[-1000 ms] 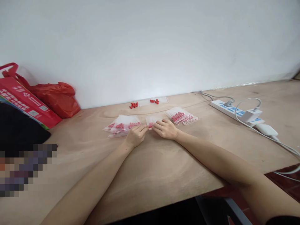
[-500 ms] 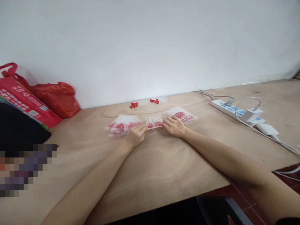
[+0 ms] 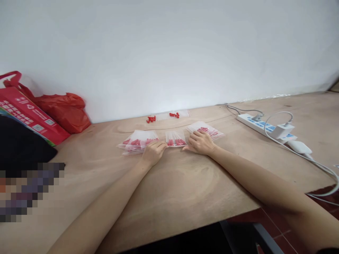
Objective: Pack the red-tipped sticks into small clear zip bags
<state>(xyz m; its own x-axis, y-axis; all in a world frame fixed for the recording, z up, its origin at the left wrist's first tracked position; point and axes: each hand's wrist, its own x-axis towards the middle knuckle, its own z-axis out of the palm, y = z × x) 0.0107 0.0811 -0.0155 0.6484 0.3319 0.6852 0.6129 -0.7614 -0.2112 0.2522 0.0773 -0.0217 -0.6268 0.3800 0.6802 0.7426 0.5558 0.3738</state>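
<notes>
One clear zip bag [image 3: 176, 135] with red pieces [image 3: 180, 141] inside lies flat on the bench [image 3: 169, 190] between both hands. The left hand [image 3: 154, 153] pinches its near left corner; the right hand [image 3: 200, 143] has let go, fingers loosely curled, thumb spread beside the opposite corner. Filled bags are piled left [image 3: 143, 135] and right [image 3: 196, 126]; a power strip [image 3: 253, 122] lies farther right.

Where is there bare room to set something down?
Bare tabletop lies between the left forearm and right forearm, and between the right bag pile and the power strip. Crowded: the row of left bag pile, left hand, middle bag and right hand.
</notes>
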